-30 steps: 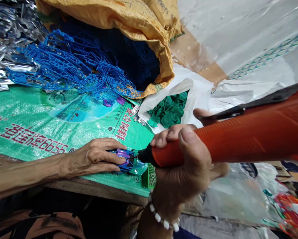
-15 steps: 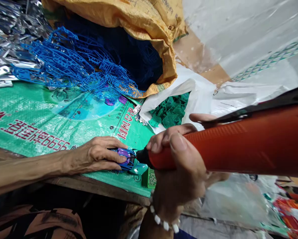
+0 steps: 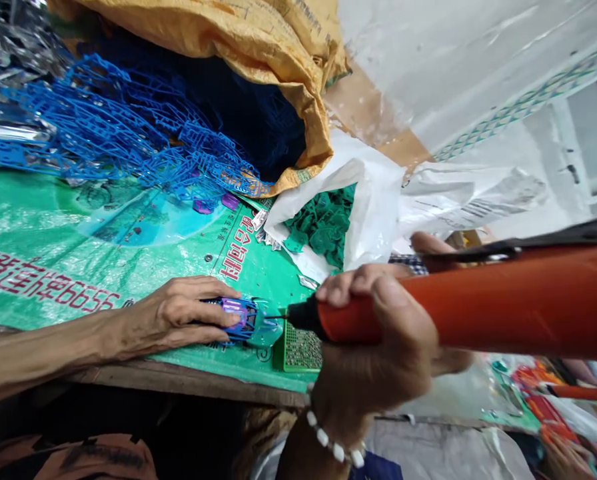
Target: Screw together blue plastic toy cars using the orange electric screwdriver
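My left hand (image 3: 178,320) presses down on a small toy car (image 3: 251,321) with a teal body and a blue and purple underside, fingers wrapped over it on the green woven mat (image 3: 78,253). My right hand (image 3: 378,353) grips a big orange electric screwdriver (image 3: 478,307). Its black nose and thin bit point left at the car's end, the tip a short way off it. A small green tray of screws (image 3: 302,347) lies just under the bit.
Blue plastic frames (image 3: 128,133) spill from a yellow sack (image 3: 238,40) at the back. A white bag holds green plastic parts (image 3: 323,227). Silver foil packets (image 3: 8,60) are piled at far left. The wooden table edge (image 3: 178,377) runs below the mat.
The screwdriver has drawn back to the right, its bit now clear of the car and the screw tray uncovered. The left hand stays on the car.
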`<control>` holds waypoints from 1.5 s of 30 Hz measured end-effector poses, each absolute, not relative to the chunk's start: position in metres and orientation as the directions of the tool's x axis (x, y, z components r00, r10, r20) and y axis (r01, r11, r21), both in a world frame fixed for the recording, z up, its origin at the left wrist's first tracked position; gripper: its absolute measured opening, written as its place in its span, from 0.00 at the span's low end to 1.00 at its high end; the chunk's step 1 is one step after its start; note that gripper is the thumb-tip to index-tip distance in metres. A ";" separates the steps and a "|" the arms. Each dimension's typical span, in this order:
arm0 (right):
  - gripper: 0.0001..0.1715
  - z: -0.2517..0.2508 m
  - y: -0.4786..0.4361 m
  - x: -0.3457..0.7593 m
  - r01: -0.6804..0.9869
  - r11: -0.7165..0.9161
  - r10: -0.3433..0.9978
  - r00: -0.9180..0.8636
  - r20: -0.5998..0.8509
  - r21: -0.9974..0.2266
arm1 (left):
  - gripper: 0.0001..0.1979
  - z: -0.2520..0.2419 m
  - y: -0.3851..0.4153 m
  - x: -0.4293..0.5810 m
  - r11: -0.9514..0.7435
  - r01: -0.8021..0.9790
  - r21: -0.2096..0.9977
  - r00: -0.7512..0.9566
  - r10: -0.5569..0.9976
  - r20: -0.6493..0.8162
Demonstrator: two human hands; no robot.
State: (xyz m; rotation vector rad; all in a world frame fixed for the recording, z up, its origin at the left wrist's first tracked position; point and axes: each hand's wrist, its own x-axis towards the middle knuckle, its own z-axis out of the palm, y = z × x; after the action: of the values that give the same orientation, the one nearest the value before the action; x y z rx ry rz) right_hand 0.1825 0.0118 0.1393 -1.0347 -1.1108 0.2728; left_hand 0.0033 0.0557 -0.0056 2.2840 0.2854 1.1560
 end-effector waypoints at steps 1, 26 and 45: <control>0.23 0.140 0.010 0.190 0.292 0.552 0.614 0.493 0.617 -0.782 | 0.10 -0.006 0.056 0.002 -0.822 -0.049 0.567 0.617 0.421 0.665; 0.25 0.091 0.013 0.235 0.327 0.373 0.556 0.670 0.492 -0.868 | 0.09 -0.004 0.052 -0.006 -0.800 0.067 0.597 0.642 0.492 0.588; 0.15 0.150 0.018 0.210 0.326 0.544 0.553 0.554 0.622 -0.773 | 0.13 -0.003 0.046 -0.002 -0.883 0.069 0.465 0.614 0.405 0.677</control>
State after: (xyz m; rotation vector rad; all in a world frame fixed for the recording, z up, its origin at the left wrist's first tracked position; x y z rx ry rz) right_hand 0.2099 0.0183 0.1496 -1.0327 -1.0204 0.1665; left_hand -0.0023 0.0461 -0.0026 2.4462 0.3784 1.1676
